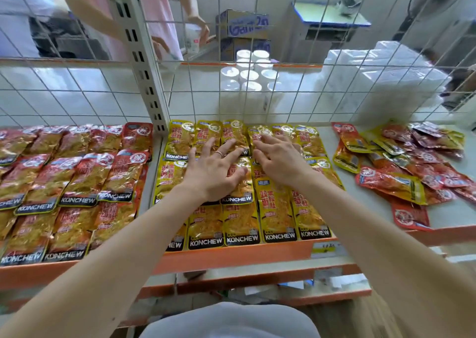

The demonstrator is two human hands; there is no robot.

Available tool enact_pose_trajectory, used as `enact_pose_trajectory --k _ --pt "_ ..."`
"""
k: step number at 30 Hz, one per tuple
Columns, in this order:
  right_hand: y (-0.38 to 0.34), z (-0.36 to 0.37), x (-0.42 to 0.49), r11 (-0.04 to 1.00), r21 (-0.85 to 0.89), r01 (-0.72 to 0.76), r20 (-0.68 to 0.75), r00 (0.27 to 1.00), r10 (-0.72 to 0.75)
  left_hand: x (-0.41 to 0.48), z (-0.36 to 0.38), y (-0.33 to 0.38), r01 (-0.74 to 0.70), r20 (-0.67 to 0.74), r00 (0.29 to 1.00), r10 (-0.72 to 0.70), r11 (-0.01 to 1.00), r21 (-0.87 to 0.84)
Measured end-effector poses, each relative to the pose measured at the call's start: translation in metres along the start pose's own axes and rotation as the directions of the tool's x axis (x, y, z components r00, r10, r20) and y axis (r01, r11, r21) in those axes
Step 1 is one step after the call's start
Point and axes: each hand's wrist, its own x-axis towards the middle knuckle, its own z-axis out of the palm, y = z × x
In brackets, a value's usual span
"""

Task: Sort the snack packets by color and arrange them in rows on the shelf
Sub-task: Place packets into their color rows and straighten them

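Wire-backed shelf (443,216) holds sorted rows; left hand (213,175) and right hand (278,162) press flat, fingers spread, gripping nothing, squaring yellow packets (278,216). Mixed pile (401,183) probably comes next.

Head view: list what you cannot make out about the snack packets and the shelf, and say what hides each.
Yellow packets, head view: middle ones covered by the left hand and right hand.
Red packets, head view: rows cut off by the left edge.
Mixed pile, head view: lower packets buried, right edge cuts it.
Shelf label, head view: too blurred to read.
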Motion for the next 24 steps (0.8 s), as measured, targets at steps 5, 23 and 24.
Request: enact_pose_trajectory --k 5,23,24 --pt "-0.005 0.002 0.010 0.999 -0.049 -0.008 0.034 0.999 0.010 -0.001 0.000 0.001 0.000 -0.002 1.000 0.000 1.000 0.001" --pt "0.008 -0.032 -0.047 0.986 0.107 0.129 -0.107 0.987 -0.118 -0.027 -0.048 0.025 -0.031 -0.175 0.984 0.015 0.995 -0.091" --pt "0.009 -0.036 -0.052 0.985 0.117 0.126 -0.110 0.987 -0.113 -0.031 -0.051 0.033 -0.030 -0.174 0.985 0.019 0.998 -0.062"
